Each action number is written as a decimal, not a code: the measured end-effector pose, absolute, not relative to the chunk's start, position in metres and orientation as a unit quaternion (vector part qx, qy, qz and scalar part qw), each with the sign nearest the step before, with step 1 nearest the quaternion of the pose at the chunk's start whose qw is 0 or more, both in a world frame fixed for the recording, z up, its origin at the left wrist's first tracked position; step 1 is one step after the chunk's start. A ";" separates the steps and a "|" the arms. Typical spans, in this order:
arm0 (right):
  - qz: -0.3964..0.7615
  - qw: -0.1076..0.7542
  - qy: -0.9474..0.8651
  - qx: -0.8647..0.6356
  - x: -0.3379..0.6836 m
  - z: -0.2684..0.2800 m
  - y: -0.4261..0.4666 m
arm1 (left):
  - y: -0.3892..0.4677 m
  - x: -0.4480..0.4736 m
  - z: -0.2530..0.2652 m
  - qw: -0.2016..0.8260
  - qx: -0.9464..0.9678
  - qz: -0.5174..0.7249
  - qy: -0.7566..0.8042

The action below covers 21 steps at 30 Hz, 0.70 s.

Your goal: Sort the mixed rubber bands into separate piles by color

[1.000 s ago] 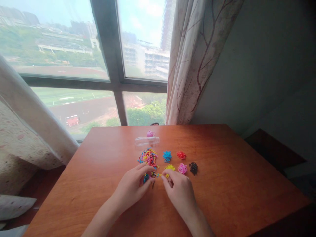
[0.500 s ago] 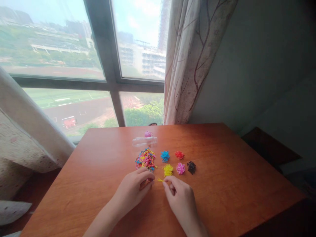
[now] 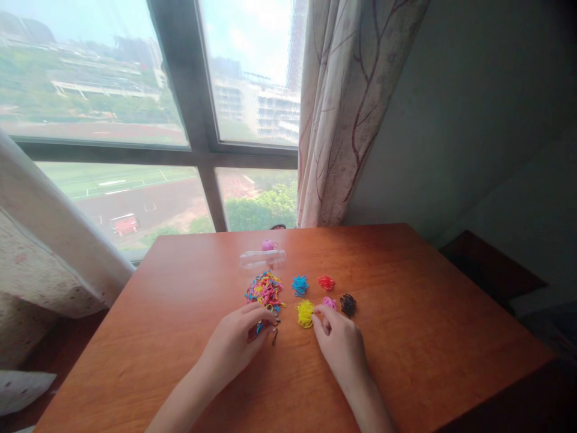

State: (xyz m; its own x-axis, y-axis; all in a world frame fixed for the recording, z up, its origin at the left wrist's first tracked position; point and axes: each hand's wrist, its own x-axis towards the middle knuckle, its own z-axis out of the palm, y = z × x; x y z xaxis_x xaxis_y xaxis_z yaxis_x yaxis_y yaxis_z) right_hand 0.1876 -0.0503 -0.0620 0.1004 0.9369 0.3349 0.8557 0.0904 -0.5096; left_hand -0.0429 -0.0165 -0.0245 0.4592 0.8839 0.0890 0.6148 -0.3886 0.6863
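My left hand (image 3: 241, 337) is closed in a pinch just in front of a mixed pile of coloured rubber bands (image 3: 265, 290). Small black rubber bands (image 3: 274, 337) show at its fingertips, and a bit of blue shows between thumb and fingers. My right hand (image 3: 341, 346) has thumb and forefinger bent together at the right edge of a pile of yellow rubber bands (image 3: 305, 314). Whatever those fingertips hold is too small to make out. Behind this hand a pile of pink rubber bands (image 3: 329, 302) is partly covered.
Blue rubber bands (image 3: 300, 285), red rubber bands (image 3: 326, 282) and black rubber bands (image 3: 348, 304) form separate small heaps on the wooden table (image 3: 428, 313). Farther back lie a clear plastic bottle (image 3: 262, 258) and a purple item (image 3: 268, 245). A window and curtains (image 3: 333, 120) stand beyond.
My right hand has moved right and away from me, from in front of the yellow pile to its edge; the loose yellow band no longer shows apart. Black bands now show at my left fingertips.
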 end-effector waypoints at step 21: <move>0.175 0.304 -0.744 -0.569 0.129 -0.069 -0.089 | 0.004 -0.032 -0.022 0.232 0.807 0.236 0.489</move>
